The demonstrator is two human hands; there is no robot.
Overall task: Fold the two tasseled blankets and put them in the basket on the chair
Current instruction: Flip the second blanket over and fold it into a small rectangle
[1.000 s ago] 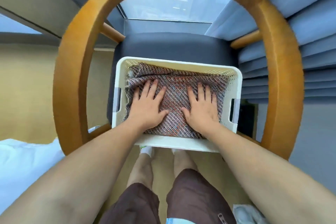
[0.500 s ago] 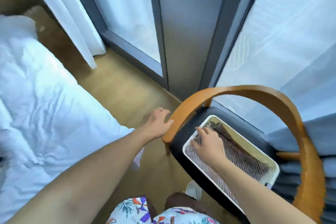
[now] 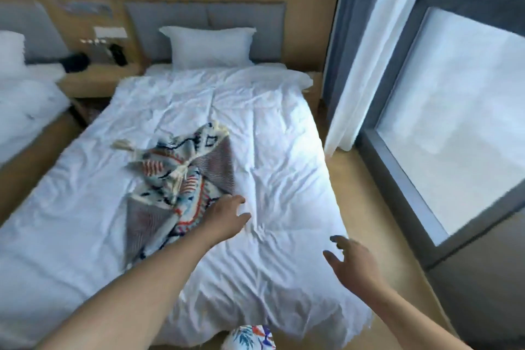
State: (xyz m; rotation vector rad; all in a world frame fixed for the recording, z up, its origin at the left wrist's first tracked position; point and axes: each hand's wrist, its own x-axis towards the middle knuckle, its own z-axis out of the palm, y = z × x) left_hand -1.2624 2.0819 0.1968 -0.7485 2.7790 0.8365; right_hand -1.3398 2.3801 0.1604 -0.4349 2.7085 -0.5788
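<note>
So the tasseled blanket [image 3: 181, 179] is lying in a crumpled heap on the bed [image 3: 270, 128], about mid-width and a bit toward the foot edge, patterned side and striped grey backing all twisted together. The basket and chair aren't in view from here.

My left hand [image 3: 227, 212] is reaching over the duvet, fingers loose and spread, right at the blanket's near right edge. Can't tell if it's actually touching yet; it's holding nothing. My right hand [image 3: 350, 258] hangs near the bed's right edge toward the foot corner, fingers also spread and empty.

What could go wrong, I reckon:
- Grab one random bunch and the whole thing comes up twisted, so no clean fold. I'd need to find the corners first.
- The tassels [image 3: 123, 145] at the far left of the heap and the ones knotted up in the middle could snag or get folded inside unevenly.
- The white duvet is soft and wrinkly, so I might pinch it along with the blanket and drag it.

Labels or writing: nothing readable anywhere, it's all a bit blurry.
</note>
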